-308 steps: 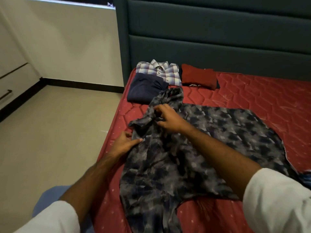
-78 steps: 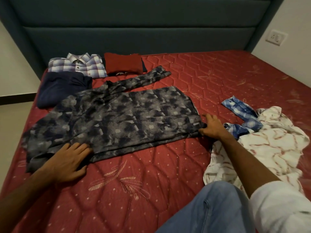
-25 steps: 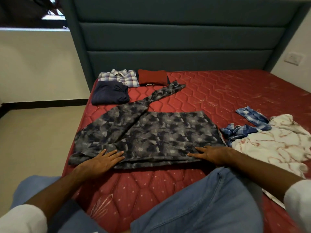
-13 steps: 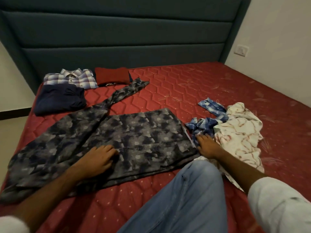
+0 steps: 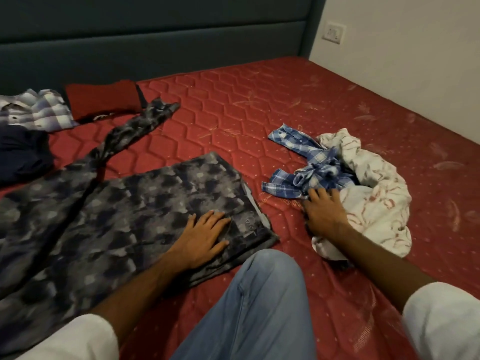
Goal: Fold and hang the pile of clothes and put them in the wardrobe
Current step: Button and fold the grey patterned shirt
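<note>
A grey-and-navy patterned shirt [image 5: 124, 211] lies spread flat on the red mattress [image 5: 233, 118], one sleeve stretched toward the headboard. My left hand [image 5: 202, 237] rests flat on its right part, fingers straight. My right hand [image 5: 322, 211] lies on the unfolded pile at the right, fingers spread across a blue checked shirt [image 5: 309, 165] and a white garment with red marks [image 5: 374, 201]. Folded clothes sit at the back left: a checked shirt [image 5: 36, 110], a red garment [image 5: 102, 98] and a navy one [image 5: 22, 152].
A dark teal headboard [image 5: 155, 40] runs along the back. A white wall with a socket [image 5: 333, 33] borders the bed on the right. My knee in light blue jeans [image 5: 254, 305] rests on the mattress between my arms.
My left hand slid right along the patterned shirt toward its right edge. My right hand left the shirt and went onto the pile of blue checked and white clothes. The view swung right.
</note>
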Tool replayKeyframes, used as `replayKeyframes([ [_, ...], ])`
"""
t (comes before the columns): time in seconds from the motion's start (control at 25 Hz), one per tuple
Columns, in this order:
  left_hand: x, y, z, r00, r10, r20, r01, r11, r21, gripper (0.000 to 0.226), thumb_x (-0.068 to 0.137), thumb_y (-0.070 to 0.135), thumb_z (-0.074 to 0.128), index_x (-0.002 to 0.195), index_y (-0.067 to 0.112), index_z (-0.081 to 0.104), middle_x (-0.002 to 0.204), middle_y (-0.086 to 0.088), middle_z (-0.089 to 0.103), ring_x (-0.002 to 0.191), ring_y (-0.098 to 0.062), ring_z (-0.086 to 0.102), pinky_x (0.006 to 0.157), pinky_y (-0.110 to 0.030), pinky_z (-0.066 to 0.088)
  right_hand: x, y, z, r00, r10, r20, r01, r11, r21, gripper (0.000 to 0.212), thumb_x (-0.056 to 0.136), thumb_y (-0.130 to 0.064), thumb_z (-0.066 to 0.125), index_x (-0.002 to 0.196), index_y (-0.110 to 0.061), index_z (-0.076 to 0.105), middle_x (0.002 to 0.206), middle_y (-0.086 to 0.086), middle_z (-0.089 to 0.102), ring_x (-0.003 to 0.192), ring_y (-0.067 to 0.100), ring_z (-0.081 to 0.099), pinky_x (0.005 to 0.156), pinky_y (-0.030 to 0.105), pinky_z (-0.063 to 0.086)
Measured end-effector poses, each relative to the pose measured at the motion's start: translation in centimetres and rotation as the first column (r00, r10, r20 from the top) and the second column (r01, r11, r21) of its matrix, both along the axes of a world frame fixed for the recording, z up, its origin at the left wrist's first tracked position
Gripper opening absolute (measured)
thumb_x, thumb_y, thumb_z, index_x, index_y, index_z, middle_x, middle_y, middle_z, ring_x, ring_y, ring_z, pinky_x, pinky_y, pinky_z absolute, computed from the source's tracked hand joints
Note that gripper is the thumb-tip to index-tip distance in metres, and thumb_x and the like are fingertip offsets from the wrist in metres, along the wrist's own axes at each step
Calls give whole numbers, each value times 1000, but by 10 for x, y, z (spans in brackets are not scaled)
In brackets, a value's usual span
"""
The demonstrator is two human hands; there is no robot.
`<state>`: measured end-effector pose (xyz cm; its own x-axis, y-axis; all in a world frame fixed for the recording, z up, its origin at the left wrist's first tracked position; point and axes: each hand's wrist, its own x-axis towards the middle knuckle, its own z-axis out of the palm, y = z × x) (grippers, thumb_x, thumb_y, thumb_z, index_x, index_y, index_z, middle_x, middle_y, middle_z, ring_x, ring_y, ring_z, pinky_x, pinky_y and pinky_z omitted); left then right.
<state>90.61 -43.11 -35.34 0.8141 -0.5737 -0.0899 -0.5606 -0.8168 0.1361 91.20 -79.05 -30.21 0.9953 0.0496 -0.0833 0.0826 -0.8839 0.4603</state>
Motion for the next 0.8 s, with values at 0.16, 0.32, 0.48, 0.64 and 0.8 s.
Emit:
replayKeyframes([
  [0.16,5,-10,-5,989,9,150,-12,1000,25,74,97,64,26,154,20,38,164,-2,30,151,-25,27,117,-65,23,5,71,-8,966,-116,-230,255,557,791,37,101,-51,42,102,-23,65,109,4,66,100,23,59,95,42,43],
  [0.32,-14,-16,-16,967,-33,251,44,998,-36,71,100,57,34,158,15,32,166,-5,24,153,-23,22,118,-62,22,8,103,-9,859,2,-512,495,253,831,36,83,-64,70,88,-29,70,86,-9,71,78,11,69,72,28,52],
  [0.48,-21,-24,-20,988,-65,141,75,995,-71,75,102,62,23,162,19,12,170,-1,6,156,-17,5,123,-55,16,8,101,-18,880,92,-466,425,287,859,32,92,-41,72,117,-21,71,109,-2,74,100,19,70,93,34,55],
  [0.64,-25,-31,-22,981,-158,110,164,985,-46,75,103,65,19,163,21,8,170,-1,-1,156,-15,-4,125,-53,6,5,83,-27,796,70,-601,559,295,775,41,87,-41,78,117,-16,67,105,7,75,91,27,73,83,49,61],
  [0.8,-19,-9,-13,984,-119,134,128,990,-64,73,102,66,20,160,22,22,169,1,13,156,-16,8,126,-51,6,20,87,-11,894,-94,-437,377,685,623,80,74,-60,80,131,-13,50,127,9,61,111,27,62,91,36,50],
])
